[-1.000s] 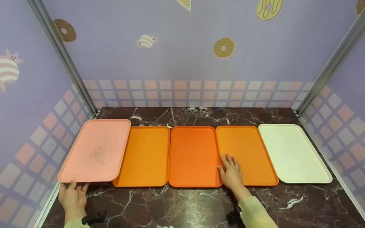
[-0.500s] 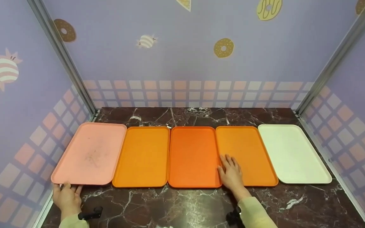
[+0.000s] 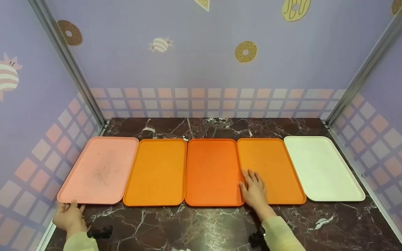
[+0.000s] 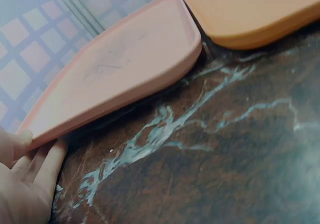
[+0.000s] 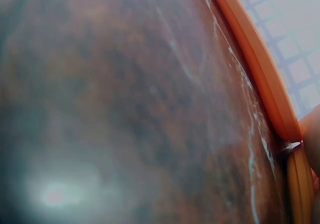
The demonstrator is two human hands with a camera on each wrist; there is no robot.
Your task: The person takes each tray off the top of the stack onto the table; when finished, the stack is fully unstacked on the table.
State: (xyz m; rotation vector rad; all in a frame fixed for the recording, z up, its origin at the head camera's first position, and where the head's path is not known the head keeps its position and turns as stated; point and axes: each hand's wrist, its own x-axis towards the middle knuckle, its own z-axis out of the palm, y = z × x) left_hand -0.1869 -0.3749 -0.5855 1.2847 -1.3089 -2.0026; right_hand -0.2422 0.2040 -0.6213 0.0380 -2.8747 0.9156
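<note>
A pink tray (image 3: 98,164) with dark smudges lies at the left end of a row of trays. My left hand (image 3: 69,217) pinches its front left corner; in the left wrist view the thumb is on the rim and the other fingers reach beneath. My right hand (image 3: 255,192) rests with extended fingers on the left edge of a light orange tray (image 3: 274,160), beside the deeper orange tray (image 3: 213,170) in the middle. Only a sliver of the right hand (image 5: 312,139) shows in the right wrist view.
Another light orange tray (image 3: 159,170) lies between the pink and deeper orange trays. A pale green-white tray (image 3: 323,167) ends the row at right. The dark marbled tabletop (image 3: 173,226) is bounded by patterned panels (image 3: 201,62) at the back and both sides.
The left hand has shifted the pink tray left and slightly toward the front, off the neighbouring light orange tray it overlapped; it now lies beside it. The right hand has stayed put.
</note>
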